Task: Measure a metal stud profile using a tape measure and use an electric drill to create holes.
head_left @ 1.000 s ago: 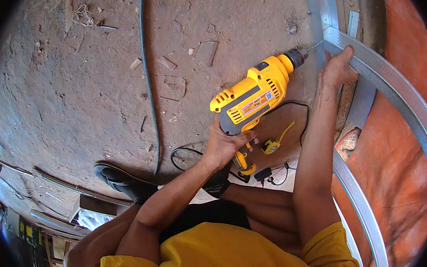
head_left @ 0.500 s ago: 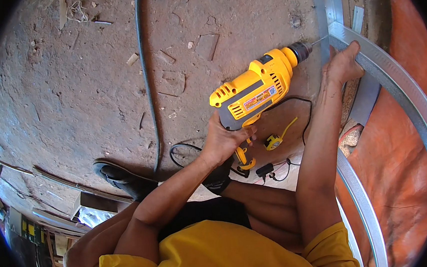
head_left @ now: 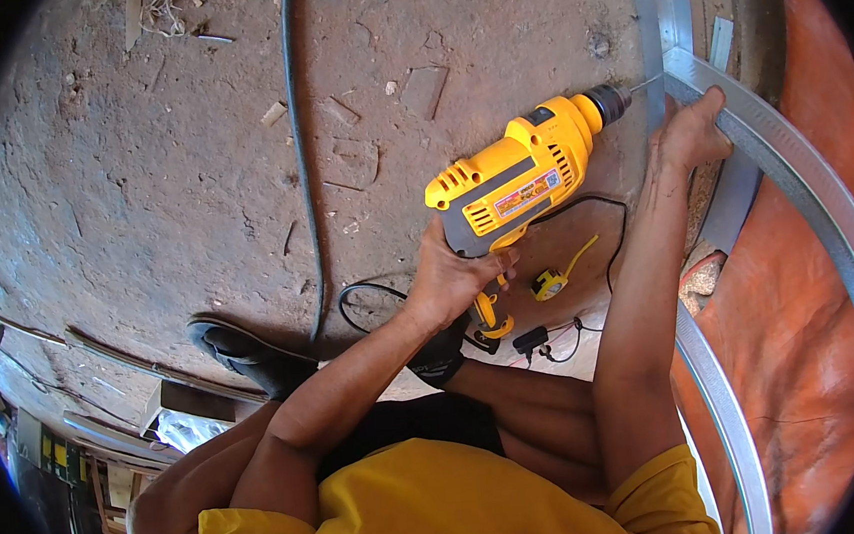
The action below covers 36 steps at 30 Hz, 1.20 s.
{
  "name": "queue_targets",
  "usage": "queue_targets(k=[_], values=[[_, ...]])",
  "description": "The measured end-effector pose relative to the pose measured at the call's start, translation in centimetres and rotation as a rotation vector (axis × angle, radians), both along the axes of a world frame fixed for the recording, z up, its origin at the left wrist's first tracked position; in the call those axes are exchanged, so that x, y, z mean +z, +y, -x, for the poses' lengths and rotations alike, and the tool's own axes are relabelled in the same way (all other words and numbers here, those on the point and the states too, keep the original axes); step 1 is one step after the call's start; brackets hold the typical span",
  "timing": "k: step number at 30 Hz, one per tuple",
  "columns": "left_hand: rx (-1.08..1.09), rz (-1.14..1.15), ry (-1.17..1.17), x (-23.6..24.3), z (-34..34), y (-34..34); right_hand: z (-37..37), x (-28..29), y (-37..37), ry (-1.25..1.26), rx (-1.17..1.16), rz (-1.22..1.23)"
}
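A yellow and black power drill (head_left: 515,175) lies on its side in the air, my left hand (head_left: 456,275) wrapped round its handle. Its thin bit points right and meets the side of a galvanized metal channel (head_left: 647,29) near a corner joint. My right hand (head_left: 693,136) grips the metal frame (head_left: 777,119) just below that joint, with its fingers partly hidden behind the metal. Between my forearms a yellow tape measure (head_left: 549,283) rests on the ground, its blade pulled out a little.
A dark hose (head_left: 300,156) runs down the dirt floor on the left. The drill's black cord (head_left: 603,203) loops near my right forearm. Another metal channel (head_left: 724,414) stands at lower right beside an orange sheet (head_left: 795,358). Scraps (head_left: 424,92) lie scattered about.
The whole view has shifted slightly, so things sit a little to the right. My hands keep their holds on the drill and the frame, and the bit stays at the channel.
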<state>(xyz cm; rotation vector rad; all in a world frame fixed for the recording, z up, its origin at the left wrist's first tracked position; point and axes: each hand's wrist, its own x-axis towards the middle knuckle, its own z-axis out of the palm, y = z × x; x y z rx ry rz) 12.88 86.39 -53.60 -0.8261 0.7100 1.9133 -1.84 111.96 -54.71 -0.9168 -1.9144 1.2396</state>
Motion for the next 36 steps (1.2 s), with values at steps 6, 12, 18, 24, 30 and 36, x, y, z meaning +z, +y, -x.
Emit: queue_targets(k=[6, 12, 18, 24, 30, 36], values=[[-0.008, 0.009, -0.009, 0.30, 0.14, 0.10, 0.23, -0.01, 0.05, -0.019, -0.008, -0.014], [-0.009, 0.042, -0.031, 0.59, -0.13, 0.12, 0.22, -0.15, 0.17, 0.003, 0.025, -0.041], [-0.002, -0.009, -0.007, -0.03, 0.39, -0.10, 0.05, -0.29, -0.02, -0.004, 0.010, -0.040], [0.017, 0.025, -0.041, 0.86, 0.42, 0.30, 0.06, -0.28, 0.38, -0.003, 0.037, -0.040], [0.022, -0.005, -0.068, 0.64, 0.03, 0.14, 0.11, 0.00, -0.24, -0.042, 0.002, -0.026], [0.048, -0.004, -0.069, 0.80, -0.02, 0.33, 0.26, -0.05, -0.28, -0.002, 0.019, -0.025]])
